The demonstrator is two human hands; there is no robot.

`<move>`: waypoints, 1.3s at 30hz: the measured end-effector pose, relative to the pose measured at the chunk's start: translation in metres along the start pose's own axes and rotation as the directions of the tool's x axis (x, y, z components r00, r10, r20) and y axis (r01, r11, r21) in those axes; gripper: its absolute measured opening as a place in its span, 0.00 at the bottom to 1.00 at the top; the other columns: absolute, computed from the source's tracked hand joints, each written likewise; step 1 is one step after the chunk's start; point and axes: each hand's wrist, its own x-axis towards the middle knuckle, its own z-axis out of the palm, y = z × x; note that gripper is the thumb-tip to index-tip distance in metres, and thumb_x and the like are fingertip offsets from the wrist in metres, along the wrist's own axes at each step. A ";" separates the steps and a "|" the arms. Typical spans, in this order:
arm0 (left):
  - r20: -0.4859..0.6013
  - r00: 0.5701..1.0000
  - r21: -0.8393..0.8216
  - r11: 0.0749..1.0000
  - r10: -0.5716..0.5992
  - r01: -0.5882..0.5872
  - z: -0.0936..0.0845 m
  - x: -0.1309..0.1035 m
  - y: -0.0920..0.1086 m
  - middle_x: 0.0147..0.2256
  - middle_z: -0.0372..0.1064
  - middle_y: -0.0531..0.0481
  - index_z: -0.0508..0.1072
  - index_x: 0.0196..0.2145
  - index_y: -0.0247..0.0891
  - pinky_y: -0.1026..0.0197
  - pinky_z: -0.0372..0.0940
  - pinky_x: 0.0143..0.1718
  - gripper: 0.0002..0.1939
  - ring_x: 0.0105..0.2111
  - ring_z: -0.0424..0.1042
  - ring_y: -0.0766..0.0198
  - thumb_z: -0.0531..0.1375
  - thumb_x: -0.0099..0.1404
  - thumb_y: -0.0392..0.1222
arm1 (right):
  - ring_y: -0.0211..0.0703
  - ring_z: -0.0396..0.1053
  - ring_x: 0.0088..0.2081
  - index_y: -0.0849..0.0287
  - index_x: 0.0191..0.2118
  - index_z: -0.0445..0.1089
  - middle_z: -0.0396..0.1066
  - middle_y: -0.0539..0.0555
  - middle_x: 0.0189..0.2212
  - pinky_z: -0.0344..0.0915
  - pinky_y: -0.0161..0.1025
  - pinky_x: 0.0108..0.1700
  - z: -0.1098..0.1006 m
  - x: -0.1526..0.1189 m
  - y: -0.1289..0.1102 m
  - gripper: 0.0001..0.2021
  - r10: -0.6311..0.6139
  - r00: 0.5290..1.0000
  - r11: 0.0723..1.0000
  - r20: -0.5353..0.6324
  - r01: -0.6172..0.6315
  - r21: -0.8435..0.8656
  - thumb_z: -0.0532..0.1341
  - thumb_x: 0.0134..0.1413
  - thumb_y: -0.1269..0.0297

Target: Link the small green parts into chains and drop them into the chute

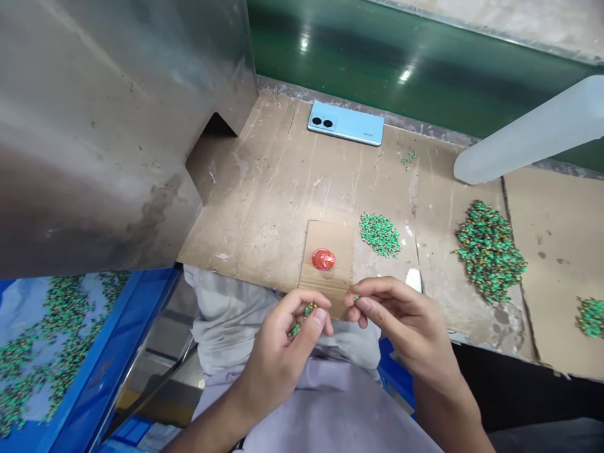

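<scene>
My left hand (287, 346) is curled around several small green and yellow pieces (296, 328), which show between its thumb and fingers. To its right, my right hand (401, 321) pinches one tiny green piece (357, 298) between thumb and index finger. The two hands are close but apart, just over the near edge of a small cardboard piece (328, 233). On that cardboard lies a round red, shiny object (323, 259). A small pile of green pieces (380, 235) sits beside the cardboard, beyond my right hand.
A larger green and yellow pile (491, 251) lies at the right, another (591, 317) at the right edge. A light blue phone (349, 124) lies at the back. A whitish tube (528, 135) slants over the table. Metal housing (104, 126) and a blue tray (89, 390) stand left.
</scene>
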 end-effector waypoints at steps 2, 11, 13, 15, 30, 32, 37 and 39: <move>-0.060 0.997 0.066 0.997 0.055 -0.051 0.001 -0.003 0.001 0.30 0.72 0.52 0.76 0.47 0.40 0.64 0.60 0.29 0.13 0.26 0.64 0.66 0.61 0.78 0.52 | 0.40 0.83 0.30 0.54 0.43 0.80 0.85 0.51 0.34 0.80 0.31 0.30 0.010 -0.001 0.000 0.02 0.043 0.998 0.996 0.039 -0.046 0.076 0.70 0.68 0.68; -0.131 0.962 0.341 0.922 0.241 -0.185 0.001 -0.002 0.007 0.21 0.67 0.57 0.83 0.38 0.40 0.63 0.56 0.25 0.06 0.19 0.60 0.69 0.66 0.72 0.42 | 0.39 0.82 0.34 0.53 0.44 0.76 0.82 0.48 0.34 0.79 0.31 0.37 0.017 -0.004 0.005 0.03 -0.087 0.984 0.962 0.155 0.123 -0.243 0.68 0.70 0.69; -0.142 0.955 0.346 0.917 0.261 -0.199 0.000 -0.001 0.008 0.21 0.67 0.56 0.83 0.36 0.40 0.63 0.56 0.25 0.06 0.20 0.61 0.68 0.67 0.71 0.40 | 0.40 0.81 0.34 0.53 0.46 0.77 0.82 0.49 0.35 0.79 0.32 0.37 0.017 -0.003 0.005 0.04 -0.124 0.975 0.932 0.185 0.179 -0.316 0.67 0.71 0.70; -0.156 0.953 0.326 0.924 0.259 -0.198 -0.002 0.000 0.008 0.22 0.69 0.56 0.84 0.35 0.40 0.63 0.56 0.26 0.06 0.21 0.61 0.68 0.67 0.71 0.41 | 0.40 0.80 0.34 0.52 0.48 0.77 0.82 0.49 0.35 0.77 0.33 0.36 0.018 -0.002 0.006 0.05 -0.152 0.967 0.909 0.204 0.218 -0.355 0.66 0.72 0.71; -0.179 0.976 0.012 0.993 0.120 -0.120 -0.004 0.010 -0.003 0.32 0.75 0.51 0.83 0.43 0.41 0.64 0.64 0.32 0.09 0.30 0.69 0.66 0.66 0.74 0.47 | 0.42 0.75 0.44 0.52 0.47 0.72 0.75 0.52 0.41 0.72 0.39 0.44 0.014 0.018 0.030 0.09 -0.333 0.940 0.889 0.078 0.340 -0.306 0.63 0.71 0.76; -0.108 0.991 -0.194 0.976 0.078 -0.098 -0.005 0.012 -0.005 0.31 0.73 0.53 0.80 0.47 0.41 0.66 0.58 0.27 0.11 0.25 0.62 0.70 0.65 0.76 0.50 | 0.44 0.73 0.50 0.52 0.47 0.73 0.74 0.53 0.46 0.71 0.43 0.53 0.005 0.026 0.033 0.09 -0.377 0.926 0.841 0.016 0.349 -0.412 0.62 0.72 0.76; 0.021 1.000 -0.443 0.896 0.000 0.009 -0.006 0.021 0.001 0.37 0.82 0.48 0.75 0.44 0.40 0.68 0.44 0.20 0.11 0.17 0.47 0.78 0.65 0.77 0.50 | 0.47 0.73 0.52 0.52 0.46 0.72 0.74 0.54 0.46 0.70 0.47 0.54 -0.007 0.041 0.041 0.07 -0.419 0.908 0.754 0.020 0.360 -0.549 0.63 0.72 0.74; 0.028 0.999 -0.470 0.882 -0.027 0.037 -0.008 0.023 0.004 0.41 0.85 0.44 0.75 0.41 0.39 0.68 0.44 0.18 0.12 0.16 0.45 0.80 0.68 0.75 0.50 | 0.49 0.74 0.50 0.52 0.46 0.72 0.74 0.54 0.45 0.70 0.48 0.53 -0.007 0.044 0.042 0.08 -0.420 0.906 0.742 0.045 0.372 -0.558 0.63 0.71 0.74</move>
